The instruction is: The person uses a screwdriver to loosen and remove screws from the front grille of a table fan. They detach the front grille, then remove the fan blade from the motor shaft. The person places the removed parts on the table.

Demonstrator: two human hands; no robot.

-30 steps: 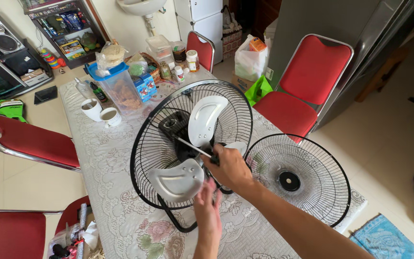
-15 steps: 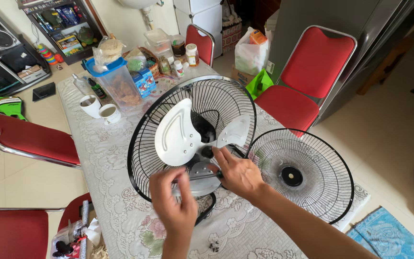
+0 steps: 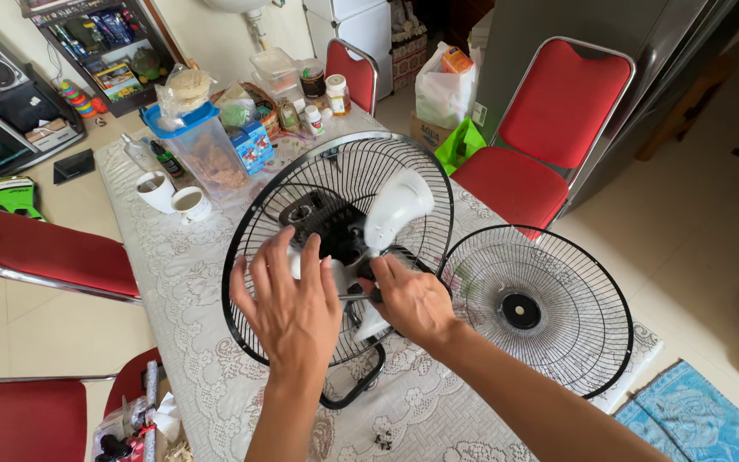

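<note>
A black wire rear fan guard (image 3: 258,222) lies on the table with the motor (image 3: 322,218) at its centre. A white fan blade (image 3: 397,205) sits on the shaft. My left hand (image 3: 292,308) hovers flat over the blade, fingers spread, covering one blade lobe. My right hand (image 3: 408,299) is closed around the blade hub near the shaft. The detached front guard (image 3: 549,308) lies to the right, partly over the table's edge.
A lace-covered table (image 3: 190,282) holds two white cups (image 3: 173,195), a clear plastic container with a blue lid (image 3: 198,141), jars and a basket at the far end. Red chairs (image 3: 549,120) stand around it. A blue mat (image 3: 699,415) lies on the floor.
The white blade has turned on its shaft; the large lobe moved from the left to the upper right. My left hand opened flat over the blade; my right hand stayed at the hub.
</note>
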